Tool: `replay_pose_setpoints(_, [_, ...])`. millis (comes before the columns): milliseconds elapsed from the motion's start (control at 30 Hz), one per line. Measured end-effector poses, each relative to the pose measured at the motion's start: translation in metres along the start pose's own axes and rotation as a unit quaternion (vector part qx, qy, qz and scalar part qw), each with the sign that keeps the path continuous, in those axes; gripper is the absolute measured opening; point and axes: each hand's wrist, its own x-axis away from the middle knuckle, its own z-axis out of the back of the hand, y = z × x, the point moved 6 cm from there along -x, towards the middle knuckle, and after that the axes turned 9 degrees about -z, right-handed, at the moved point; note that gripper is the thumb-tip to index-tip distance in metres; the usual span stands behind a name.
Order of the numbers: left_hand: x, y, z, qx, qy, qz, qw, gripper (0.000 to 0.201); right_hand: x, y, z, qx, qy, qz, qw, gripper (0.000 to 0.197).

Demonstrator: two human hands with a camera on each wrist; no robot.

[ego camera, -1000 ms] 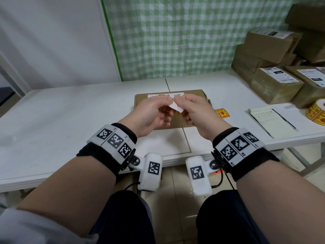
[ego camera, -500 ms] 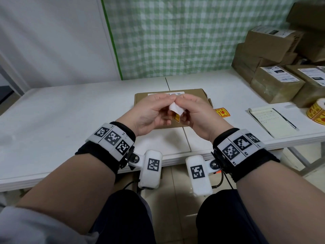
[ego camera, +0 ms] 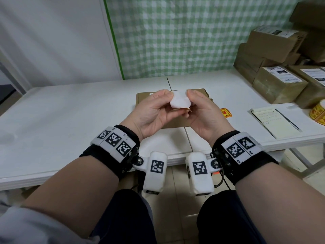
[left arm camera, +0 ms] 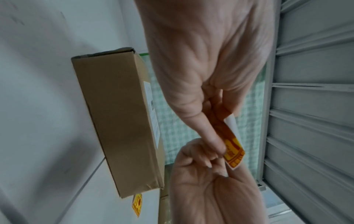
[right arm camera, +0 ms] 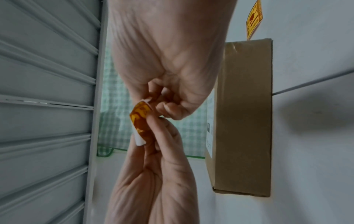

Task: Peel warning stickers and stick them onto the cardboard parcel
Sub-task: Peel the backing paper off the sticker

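Both hands hold one warning sticker [ego camera: 180, 101] above the flat cardboard parcel [ego camera: 142, 99]; its white backing faces the head camera. My left hand [ego camera: 156, 110] pinches its left edge and my right hand [ego camera: 202, 110] pinches its right edge. In the left wrist view the sticker [left arm camera: 232, 153] shows its yellow and orange printed face, with a white strip of backing beside it. In the right wrist view the sticker [right arm camera: 140, 119] curls between the fingertips of both hands. The parcel [left arm camera: 122, 121] [right arm camera: 247, 118] lies on the white table and carries a white label on top.
Another warning sticker [ego camera: 226, 112] lies on the table [ego camera: 70, 111] right of the parcel. A notepad with a pen [ego camera: 274, 123] sits further right, and a sticker roll [ego camera: 319, 113] at the right edge. Labelled cardboard boxes [ego camera: 279, 85] are stacked at the back right.
The hands have risen a little and turned the sticker, so more of its white backing faces the head camera. Both hands kept their pinch on it.
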Motion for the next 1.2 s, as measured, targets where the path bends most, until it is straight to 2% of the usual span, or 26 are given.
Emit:
replay_pose_setpoints(100, [-0.002,0.004,0.001,-0.053,-0.004,-0.001,0.999,0.024,-0.001,-0.005,0.003,0.081,0.002,0.006,0.997,0.021])
replay_pose_setpoints(167, [-0.004,0.006,0.005,-0.113,0.010,-0.001,0.993,0.025,-0.001,-0.007,0.003,0.156,0.004,-0.008,0.988,0.027])
replay_pose_setpoints(233, [-0.006,0.008,0.007,-0.188,0.013,0.000,0.982,0.021,0.000,-0.009,0.000,0.243,0.011,-0.021,0.970,0.033])
replay_pose_setpoints(300, [-0.006,0.009,0.006,-0.242,0.011,0.002,0.970,0.018,0.001,-0.013,-0.004,0.314,0.012,-0.003,0.949,0.030])
replay_pose_setpoints(433, [-0.004,0.009,0.005,-0.216,0.011,0.010,0.976,0.019,0.003,-0.011,-0.009,0.334,-0.004,0.009,0.942,0.018])
replay_pose_setpoints(533, [-0.001,0.007,0.005,-0.165,-0.005,0.036,0.986,0.020,0.004,-0.010,-0.010,0.367,-0.003,0.016,0.930,0.025])
replay_pose_setpoints(633, [0.001,0.007,0.004,-0.254,-0.024,0.045,0.966,0.026,0.006,-0.010,-0.013,0.410,-0.010,0.028,0.911,0.030])
replay_pose_setpoints(733, [0.000,0.005,0.002,-0.261,-0.041,0.051,0.963,0.019,0.009,-0.012,-0.015,0.388,-0.013,0.023,0.921,0.017])
replay_pose_setpoints(933, [0.002,0.005,0.003,-0.197,-0.044,0.037,0.979,0.023,0.011,-0.006,-0.015,0.298,-0.034,-0.008,0.954,0.016])
replay_pose_setpoints(1100, [0.002,0.005,0.008,-0.113,-0.003,0.007,0.994,0.025,0.010,-0.006,-0.011,0.172,-0.025,-0.020,0.984,0.014])
replay_pose_setpoints(1200, [0.001,0.008,0.011,-0.077,0.015,-0.016,0.997,0.026,0.009,-0.007,-0.005,0.131,-0.020,-0.024,0.991,0.016])
